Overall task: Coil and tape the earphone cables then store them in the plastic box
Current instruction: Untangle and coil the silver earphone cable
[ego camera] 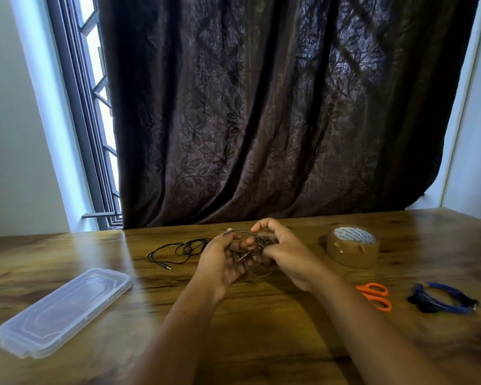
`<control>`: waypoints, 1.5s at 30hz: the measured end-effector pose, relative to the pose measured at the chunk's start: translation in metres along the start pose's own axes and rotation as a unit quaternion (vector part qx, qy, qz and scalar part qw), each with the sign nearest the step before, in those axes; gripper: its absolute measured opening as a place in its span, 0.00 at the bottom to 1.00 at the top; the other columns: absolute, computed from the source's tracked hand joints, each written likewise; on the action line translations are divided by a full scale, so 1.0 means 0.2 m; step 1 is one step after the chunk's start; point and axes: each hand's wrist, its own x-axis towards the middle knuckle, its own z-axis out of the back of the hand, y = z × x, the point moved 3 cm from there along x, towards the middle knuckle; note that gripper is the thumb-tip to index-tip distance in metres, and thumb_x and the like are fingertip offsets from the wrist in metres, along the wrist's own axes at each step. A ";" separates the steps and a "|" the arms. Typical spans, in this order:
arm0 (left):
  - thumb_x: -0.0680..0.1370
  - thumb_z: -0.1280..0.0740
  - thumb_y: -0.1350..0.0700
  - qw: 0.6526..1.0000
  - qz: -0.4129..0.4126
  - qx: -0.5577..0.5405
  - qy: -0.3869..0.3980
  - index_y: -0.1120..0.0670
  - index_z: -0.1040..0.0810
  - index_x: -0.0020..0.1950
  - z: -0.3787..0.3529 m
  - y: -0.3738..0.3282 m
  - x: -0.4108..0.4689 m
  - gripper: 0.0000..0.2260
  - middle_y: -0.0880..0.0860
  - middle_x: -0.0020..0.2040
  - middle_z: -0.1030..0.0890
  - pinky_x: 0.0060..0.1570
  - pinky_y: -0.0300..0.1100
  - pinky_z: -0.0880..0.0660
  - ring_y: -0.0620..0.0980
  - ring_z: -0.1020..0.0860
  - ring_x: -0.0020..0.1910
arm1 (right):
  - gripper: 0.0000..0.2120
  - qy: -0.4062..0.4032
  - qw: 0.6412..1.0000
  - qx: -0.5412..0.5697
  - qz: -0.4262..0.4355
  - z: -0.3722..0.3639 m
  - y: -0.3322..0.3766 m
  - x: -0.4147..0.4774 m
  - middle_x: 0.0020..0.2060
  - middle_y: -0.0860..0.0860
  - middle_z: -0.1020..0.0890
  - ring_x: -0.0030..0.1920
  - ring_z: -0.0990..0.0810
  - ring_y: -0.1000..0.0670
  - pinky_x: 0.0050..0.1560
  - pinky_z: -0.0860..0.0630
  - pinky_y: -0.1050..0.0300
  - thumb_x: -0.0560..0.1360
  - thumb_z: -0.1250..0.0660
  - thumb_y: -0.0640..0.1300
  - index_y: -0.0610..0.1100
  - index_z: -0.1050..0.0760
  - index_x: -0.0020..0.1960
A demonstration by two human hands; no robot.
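Forearms bare, reaching in from the bottom edge and meeting mid-bench. Left hand [222,259] palm-up, fingers curled under a loose tangle of grey earphone cable [258,270], gripping it. Right hand [286,251] closed over the same tangle from the other side, thumb and lower fingers pinching strands, index finger arched up and free. Hands nearly touching. One loop of the tangle hanging below both hands; metal jack plug [242,257] poking out between them. Held just above the bench [261,329], wood-grain top.

Just left of the left hand: black earphone cable [178,250], uncoiled, lying loose on the bench, its plug end pointing toward the camera. Further left and nearer: clear plastic box [64,309], flat, lid on, well apart from the hands.

Right of the right hand: brown tape roll [351,245], lying flat. Nearer and right: orange-handled scissors [374,294], blades hidden behind the right forearm. Beyond those: blue cable bundle [444,298], coiled.

Behind the bench: dark patterned curtain [261,107], barred window [95,107] at left.
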 end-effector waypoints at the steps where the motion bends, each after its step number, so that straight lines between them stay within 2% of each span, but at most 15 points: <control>1: 0.82 0.43 0.54 1.000 0.013 -0.018 0.001 0.59 0.24 0.43 0.00 0.00 -0.01 0.14 0.55 0.34 0.23 0.36 0.47 0.22 0.53 0.20 0.36 | 0.20 -0.024 1.000 -0.012 -0.010 0.01 -0.02 0.01 0.50 0.47 0.22 0.45 0.21 0.49 0.37 0.23 0.57 0.75 0.46 0.26 0.49 0.28 0.51; 5: 0.80 0.42 0.56 0.997 0.010 -0.074 0.011 0.58 0.29 0.35 -0.04 -0.01 -0.02 0.14 0.51 0.25 0.33 0.43 0.49 0.24 0.52 0.25 0.30 | 0.08 -0.114 0.990 -0.079 0.014 0.08 -0.04 0.03 0.45 0.50 0.20 0.32 0.23 0.56 0.29 0.29 0.63 0.81 0.44 0.39 0.50 0.29 0.54; 9: 0.80 0.43 0.56 0.998 -0.009 -0.031 0.061 0.57 0.26 0.40 -0.05 -0.05 -0.04 0.12 0.48 0.23 0.35 0.22 0.35 0.39 0.43 0.37 0.19 | 0.02 -0.200 0.914 -0.346 0.071 0.13 0.00 0.00 0.33 0.54 0.23 0.32 0.25 0.54 0.28 0.36 0.58 0.79 0.40 0.49 0.53 0.28 0.50; 12: 0.80 0.43 0.56 0.996 -0.023 -0.021 0.078 0.56 0.22 0.46 -0.02 -0.07 -0.03 0.11 0.48 0.26 0.33 0.16 0.30 0.47 0.40 0.40 0.16 | 0.05 -0.208 0.877 -0.431 0.032 0.12 0.02 -0.02 0.38 0.55 0.21 0.39 0.22 0.52 0.31 0.34 0.59 0.76 0.36 0.54 0.55 0.27 0.50; 16: 0.80 0.42 0.58 0.993 -0.007 -0.035 0.114 0.50 0.22 0.61 -0.02 -0.05 -0.04 0.13 0.49 0.33 0.26 0.17 0.32 0.37 0.42 0.33 0.22 | 0.09 -0.157 0.879 -0.450 -0.032 0.12 -0.01 -0.01 0.46 0.55 0.21 0.45 0.22 0.52 0.37 0.31 0.58 0.71 0.29 0.56 0.56 0.26 0.47; 20: 0.76 0.41 0.71 0.989 -0.011 0.046 0.143 0.33 0.35 0.67 -0.07 0.00 -0.04 0.34 0.54 0.45 0.22 0.25 0.38 0.27 0.47 0.25 0.34 | 0.21 -0.093 0.843 -0.528 -0.050 0.11 0.01 -0.02 0.54 0.54 0.22 0.53 0.23 0.50 0.45 0.27 0.56 0.71 0.30 0.51 0.60 0.31 0.62; 23: 0.74 0.44 0.77 0.980 -0.043 0.147 0.123 0.32 0.37 0.67 -0.08 0.02 -0.02 0.40 0.56 0.51 0.25 0.31 0.41 0.24 0.49 0.23 0.42 | 0.32 -0.064 0.821 -0.563 -0.067 0.14 0.01 -0.02 0.60 0.53 0.24 0.60 0.25 0.49 0.54 0.27 0.53 0.69 0.31 0.59 0.58 0.37 0.70; 26: 0.74 0.44 0.77 0.968 -0.079 0.217 0.095 0.34 0.37 0.68 -0.06 0.00 -0.01 0.40 0.55 0.56 0.26 0.31 0.40 0.25 0.50 0.22 0.44 | 0.40 -0.038 0.852 -0.513 -0.093 0.16 -0.03 -0.01 0.63 0.52 0.25 0.63 0.27 0.48 0.59 0.28 0.51 0.64 0.33 0.70 0.56 0.35 0.71; 28: 0.73 0.43 0.77 0.953 -0.119 0.267 0.073 0.33 0.39 0.68 -0.05 -0.01 -0.01 0.41 0.55 0.53 0.24 0.28 0.39 0.26 0.49 0.23 0.38 | 0.39 -0.038 0.851 -0.516 -0.087 0.15 -0.04 0.00 0.62 0.52 0.24 0.61 0.26 0.49 0.58 0.27 0.51 0.63 0.34 0.72 0.55 0.32 0.69; 31: 0.72 0.39 0.73 0.889 -0.230 0.396 0.020 0.31 0.43 0.70 -0.03 -0.03 0.00 0.42 0.51 0.47 0.22 0.33 0.44 0.22 0.50 0.22 0.39 | 0.27 -0.074 0.834 -0.547 -0.015 0.12 0.00 -0.01 0.54 0.55 0.23 0.55 0.24 0.51 0.49 0.26 0.54 0.67 0.35 0.70 0.55 0.25 0.59; 34: 0.73 0.36 0.69 0.886 -0.236 0.398 0.022 0.31 0.44 0.70 0.01 -0.03 0.01 0.39 0.47 0.46 0.22 0.38 0.46 0.21 0.50 0.20 0.45 | 0.12 -0.107 0.890 -0.428 0.112 0.12 0.06 -0.01 0.49 0.57 0.20 0.51 0.22 0.56 0.48 0.25 0.55 0.76 0.36 0.59 0.54 0.20 0.50; 38: 0.75 0.33 0.65 0.927 -0.197 0.316 0.028 0.33 0.36 0.65 0.03 -0.02 0.01 0.30 0.54 0.45 0.19 0.36 0.38 0.24 0.51 0.20 0.44 | 0.10 -0.037 0.976 -0.139 0.162 0.07 0.08 -0.02 0.40 0.58 0.19 0.44 0.22 0.61 0.48 0.27 0.66 0.79 0.38 0.44 0.46 0.19 0.43; 40: 0.77 0.34 0.63 0.953 -0.181 0.241 0.026 0.43 0.29 0.63 0.02 -0.03 0.00 0.20 0.53 0.49 0.19 0.38 0.35 0.24 0.48 0.20 0.46 | 0.11 -0.027 0.989 0.004 0.148 0.06 0.08 -0.03 0.40 0.56 0.19 0.43 0.22 0.58 0.45 0.28 0.65 0.79 0.40 0.42 0.44 0.20 0.43; 43: 0.76 0.34 0.64 0.972 -0.155 0.174 0.005 0.48 0.28 0.60 0.03 -0.03 0.01 0.16 0.52 0.46 0.19 0.43 0.45 0.24 0.49 0.21 0.43 | 0.10 0.012 0.977 0.187 0.101 0.06 0.08 -0.03 0.42 0.50 0.17 0.40 0.22 0.54 0.40 0.29 0.62 0.77 0.41 0.41 0.42 0.24 0.40; 45: 0.76 0.33 0.63 0.988 -0.111 0.102 -0.017 0.50 0.28 0.56 0.05 -0.02 0.02 0.12 0.52 0.42 0.19 0.34 0.43 0.25 0.48 0.22 0.36 | 0.10 0.041 0.960 0.270 0.064 0.07 0.07 -0.04 0.40 0.47 0.17 0.37 0.23 0.53 0.36 0.29 0.61 0.73 0.39 0.43 0.42 0.27 0.34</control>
